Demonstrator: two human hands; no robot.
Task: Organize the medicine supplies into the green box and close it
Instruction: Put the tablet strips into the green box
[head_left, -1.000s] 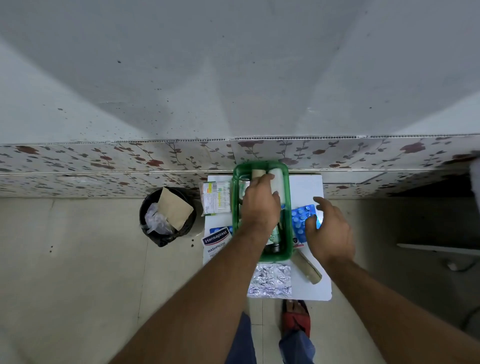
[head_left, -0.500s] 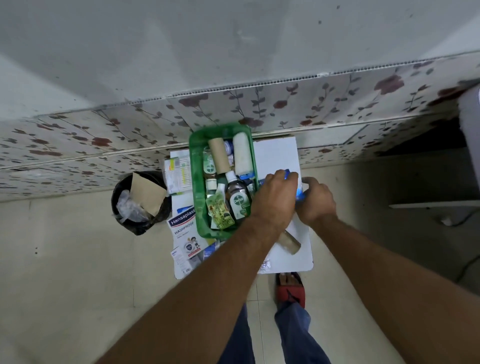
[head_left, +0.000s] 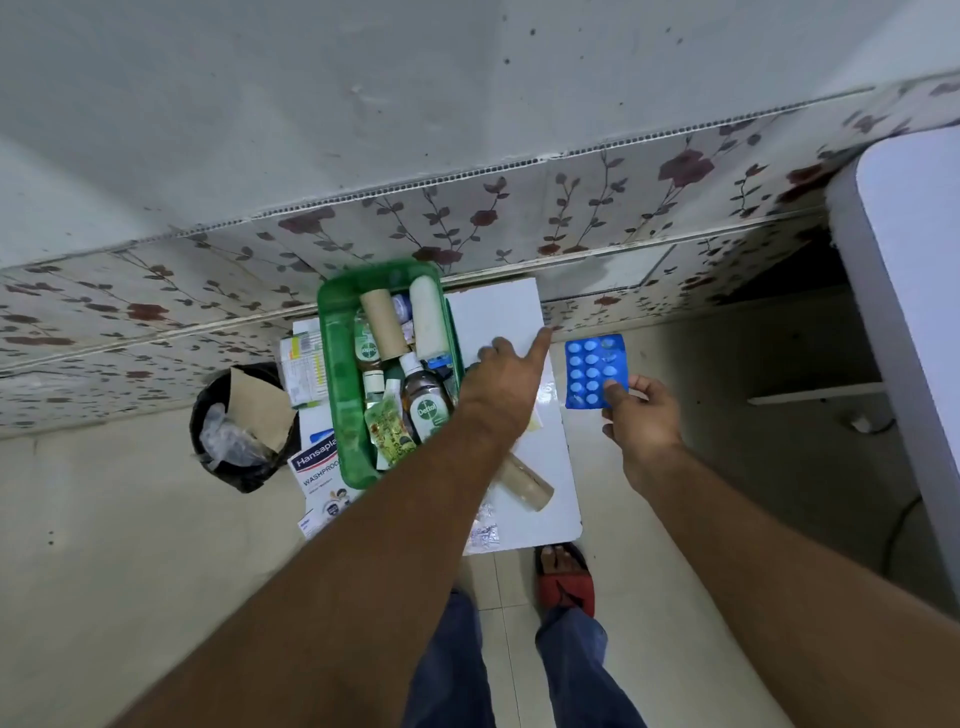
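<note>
The open green box (head_left: 337, 395) stands on a small white table (head_left: 498, 312) against the tiled wall. It holds bandage rolls, Dettol bottles and a sachet. My right hand (head_left: 641, 421) is off the table's right side and pinches a blue blister pack (head_left: 595, 371) of tablets by its lower edge. My left hand (head_left: 506, 379) hovers over the table just right of the box, fingers spread, holding nothing. A brown bandage roll (head_left: 524, 480) and silver blister strips (head_left: 483, 532) lie on the table near me. A Hansaplast box (head_left: 317, 467) and a paper leaflet (head_left: 301, 364) lie left of the green box.
A black bin (head_left: 241, 431) with paper and plastic stands on the floor left of the table. A white furniture edge (head_left: 904, 291) rises at the right. My foot in a red sandal (head_left: 563, 577) is under the table's near edge.
My right hand has lifted the blue blister pack off the table and out to the right. My left hand has let go of it and spread open. The view has shifted left.
</note>
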